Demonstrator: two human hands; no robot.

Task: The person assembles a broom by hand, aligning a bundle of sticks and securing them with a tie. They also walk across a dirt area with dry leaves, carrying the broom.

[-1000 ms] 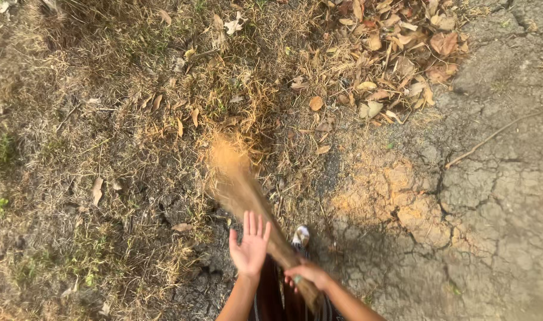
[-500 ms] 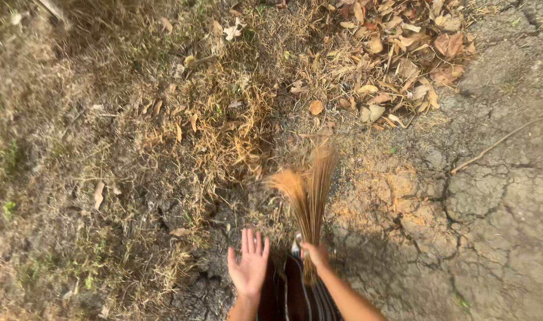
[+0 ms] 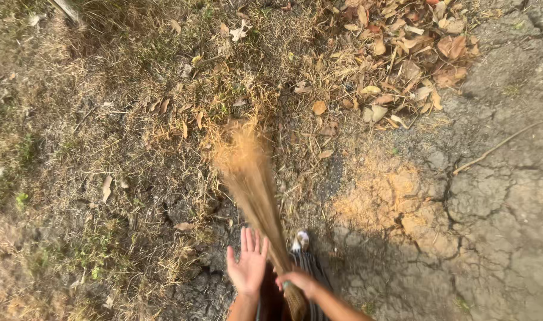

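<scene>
Nearest the camera, the right hand (image 3: pixel 296 280) is seen wrapped around the bound base of a straw broom (image 3: pixel 253 184), low in the view. Just beside it, the left hand (image 3: pixel 248 261) is held flat and wide, fingers spread, nothing gripped, its palm close against the broom's shaft. A shoe tip (image 3: pixel 300 240) is glimpsed just right of the shaft. The broom's long axis is laid from that grip up and slightly left, its blurred bristle tips pointed away from the person and spread over the dry grass (image 3: pixel 123 137). To the right, cracked bare ground (image 3: pixel 491 202) is shown, with a thin stick (image 3: pixel 497 145) lying across it. Farthest off, a heap of dry leaves (image 3: pixel 402 53) is gathered at the top.
</scene>
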